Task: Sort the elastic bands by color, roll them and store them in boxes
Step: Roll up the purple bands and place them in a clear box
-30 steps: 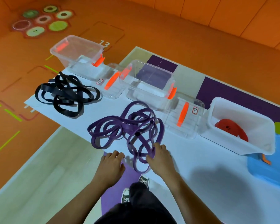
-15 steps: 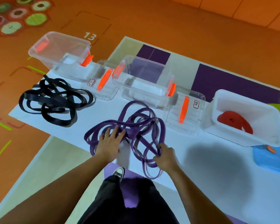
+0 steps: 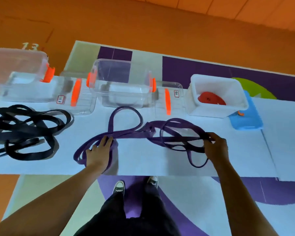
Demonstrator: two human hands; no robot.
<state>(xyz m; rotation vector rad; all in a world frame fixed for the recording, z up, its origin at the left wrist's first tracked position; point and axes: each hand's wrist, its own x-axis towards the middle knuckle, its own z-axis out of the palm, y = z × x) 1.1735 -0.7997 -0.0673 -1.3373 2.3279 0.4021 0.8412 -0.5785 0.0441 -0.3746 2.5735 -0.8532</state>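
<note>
Head cam: our left hand (image 3: 99,154) lies flat, fingers straight, pressing the purple bands (image 3: 126,132) onto the worktop (image 3: 143,160), near the middle. Our right hand (image 3: 215,149) has its fingers curled round strands of the same tangle, further right. The black bands (image 3: 24,130) are piled left, and a red roll (image 3: 211,99) sits in the white box (image 3: 208,111), far right.

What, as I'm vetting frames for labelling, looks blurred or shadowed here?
Head view: motion blur smears the leftmost clear box; the label sticker beside it is unreadable; the purple bands and left hand look fairly sharp; a soft shadow falls on the table right of that hand.
</note>
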